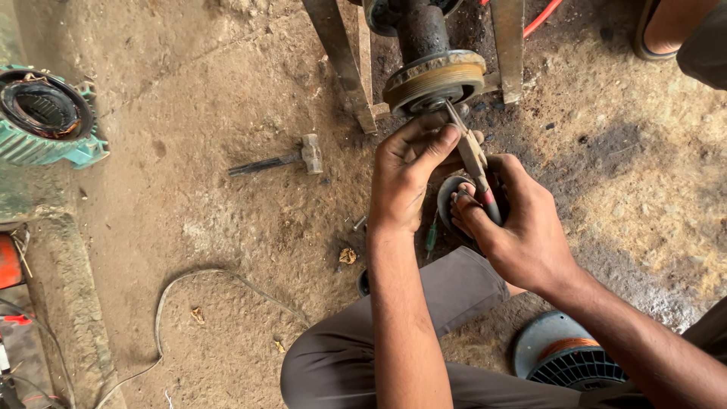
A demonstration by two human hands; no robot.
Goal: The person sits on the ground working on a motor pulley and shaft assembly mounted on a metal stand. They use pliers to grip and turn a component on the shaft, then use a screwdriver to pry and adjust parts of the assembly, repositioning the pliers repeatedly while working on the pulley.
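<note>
Teal motor housing [45, 117] far left on dirt floor [197, 212]; hammer [280, 159] mid-floor; left hand [405, 178], fingers pinched on screwdriver [471, 155] blade nr pulley [435, 79]; right hand [519, 227], fingers clamped on its handle; wire spool [564, 356] btm right.

one head-worn view looks steeply down from close above the person's left hand [405, 178] and right hand [519, 227], facing a dusty concrete floor [212, 113]; a rusty round metal pulley [434, 79] sits near the top edge.

Teal motor housing [45, 121], grey trousers [394, 341]
</note>
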